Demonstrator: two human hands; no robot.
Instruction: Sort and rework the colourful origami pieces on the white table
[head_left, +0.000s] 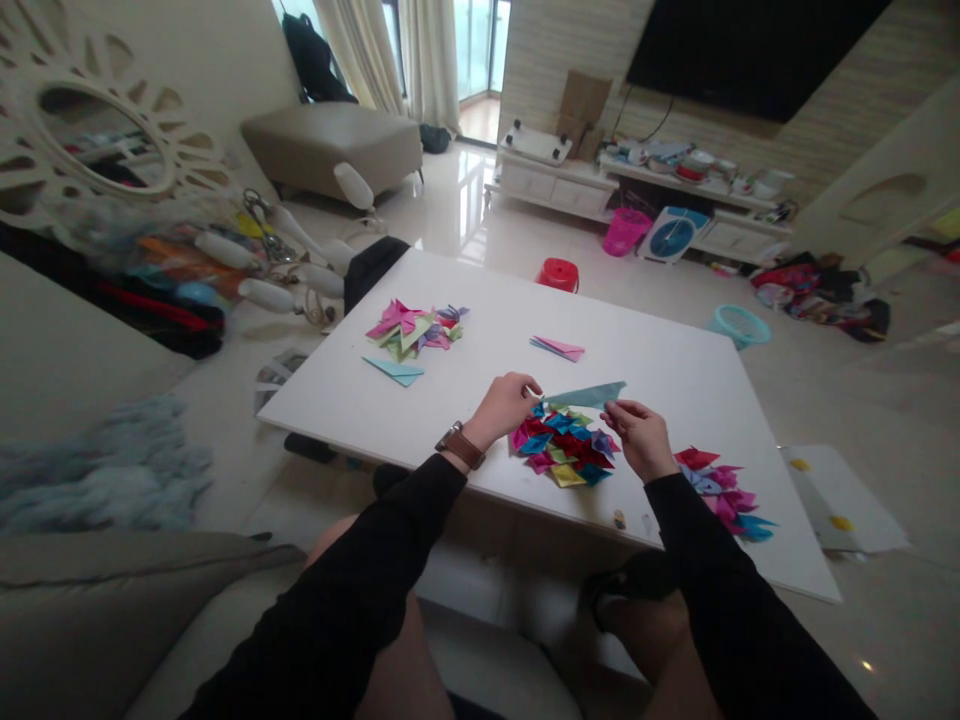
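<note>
Between my two hands a pale teal piece of folded paper (586,397) is held above the white table (465,300). My left hand (511,402) pinches its left end, and my right hand (637,432) grips the right end near the lower corner. Just below lies a pile of small, shiny folded papers (566,447) in red, blue, yellow and purple. To the right of my right hand is another cluster of folded papers (724,492) in red, pink and blue. Beyond my hands lie pink and blue folded strips (557,348).
Pastel folded papers (416,330) are heaped at the table's far left, with a turquoise folded strip (394,371) in front. A red bucket (558,274) stands past the far edge, and a light-blue basket (741,326) sits off the right side. A white stool (847,500) is at lower right.
</note>
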